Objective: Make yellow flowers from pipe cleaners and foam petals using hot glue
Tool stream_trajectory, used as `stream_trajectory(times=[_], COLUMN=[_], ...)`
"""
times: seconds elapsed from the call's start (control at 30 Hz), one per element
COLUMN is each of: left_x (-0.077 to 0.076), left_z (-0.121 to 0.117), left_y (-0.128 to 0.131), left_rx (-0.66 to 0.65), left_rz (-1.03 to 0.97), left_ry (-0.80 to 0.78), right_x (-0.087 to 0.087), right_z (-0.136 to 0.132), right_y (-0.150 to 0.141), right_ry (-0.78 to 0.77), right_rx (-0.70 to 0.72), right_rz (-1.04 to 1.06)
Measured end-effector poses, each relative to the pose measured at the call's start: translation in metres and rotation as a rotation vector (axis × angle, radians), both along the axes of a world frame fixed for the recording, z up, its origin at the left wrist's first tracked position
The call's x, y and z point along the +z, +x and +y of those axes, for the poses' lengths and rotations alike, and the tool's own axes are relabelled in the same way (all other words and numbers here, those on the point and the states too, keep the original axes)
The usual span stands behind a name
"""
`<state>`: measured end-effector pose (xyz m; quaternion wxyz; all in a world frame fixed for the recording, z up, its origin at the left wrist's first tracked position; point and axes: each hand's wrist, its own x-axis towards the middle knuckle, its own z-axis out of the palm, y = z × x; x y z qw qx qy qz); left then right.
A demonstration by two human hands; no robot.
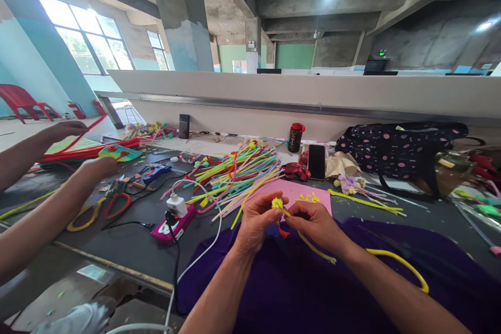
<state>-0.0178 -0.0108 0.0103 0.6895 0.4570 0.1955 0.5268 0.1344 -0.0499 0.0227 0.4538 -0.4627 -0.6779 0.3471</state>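
Between the thumb and fingers of my left hand is a yellow pipe-cleaner flower, a small bunched cluster. My right hand pinches a yellow pipe cleaner close beside the cluster, its loose end hanging down to the right. The two hands almost meet over the dark purple cloth. A small red piece shows below the fingers. Just behind lies a pink sheet with short yellow bits on it. Where the strand joins the cluster is hidden by my fingers.
A pile of coloured pipe cleaners lies ahead. Left of it are a purple power strip with a white cable and scissors. A co-worker's hands hold red strands at left. A phone, bottle and patterned bag stand behind.
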Motion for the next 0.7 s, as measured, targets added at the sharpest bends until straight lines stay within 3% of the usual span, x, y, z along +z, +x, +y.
stream_trajectory(times=[0.37, 0.53, 0.7], left_x=[-0.001, 0.0019, -0.0019], left_z=[0.0014, 0.0016, 0.0017], left_y=[-0.0009, 0.0015, 0.005], left_rx=[-0.009, -0.077, -0.091], left_rz=[0.017, 0.006, 0.134], left_ry=[0.01, 0.031, -0.073], right_x=[-0.0007, 0.0009, 0.0021], right_z=[0.0006, 0.0011, 0.0009], right_y=[0.0019, 0.0019, 0.0013], right_ry=[0.021, 0.035, 0.023], right_rx=[0.008, -0.029, -0.03], right_rz=[-0.032, -0.01, 0.027])
